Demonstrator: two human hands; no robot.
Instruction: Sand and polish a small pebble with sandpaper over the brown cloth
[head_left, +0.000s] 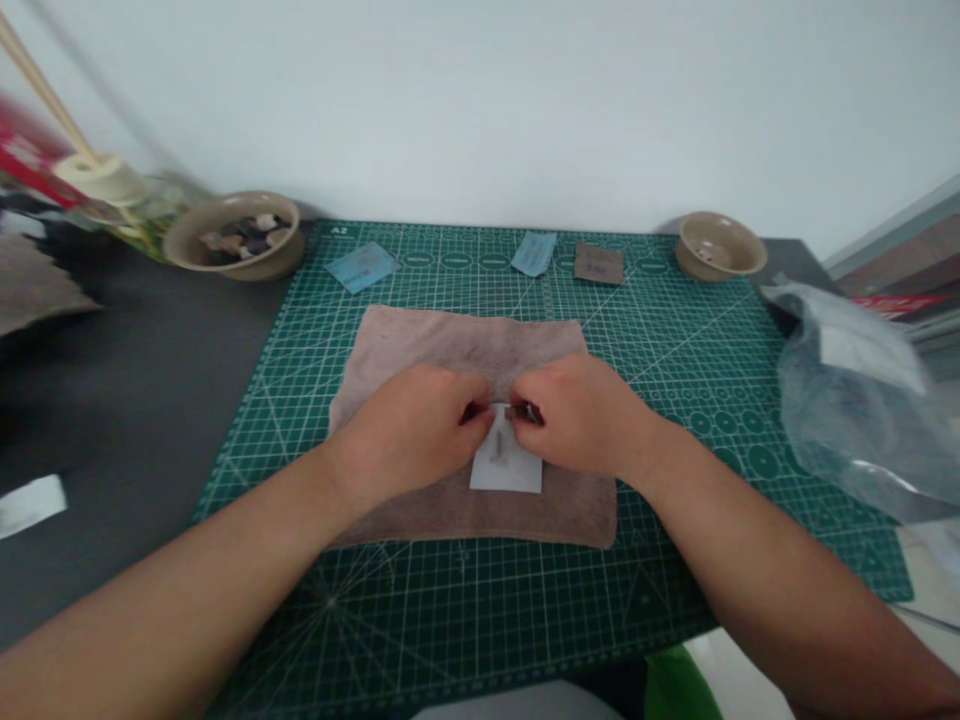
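Observation:
A white square of paper (517,477) lies on a pinkish-brown cloth (472,515), with a small grey mark or sliver on it. Over the paper's left upper part, my left hand (420,425) is closed in a pinch. What its fingertips hold, if anything, is hidden. Facing it from the right, my right hand (577,415) is also closed, pinching a small brown piece (511,412) too tiny to name. The fingertips of both hands are close together, with a narrow gap between them.
Under the cloth is a green cutting mat (480,620). Behind lie blue slips (364,266) (534,253) and a brown square (598,264). A bowl of dark and pale pieces (289,255) stands left, another bowl (720,245) right, near a clear plastic bag (847,430).

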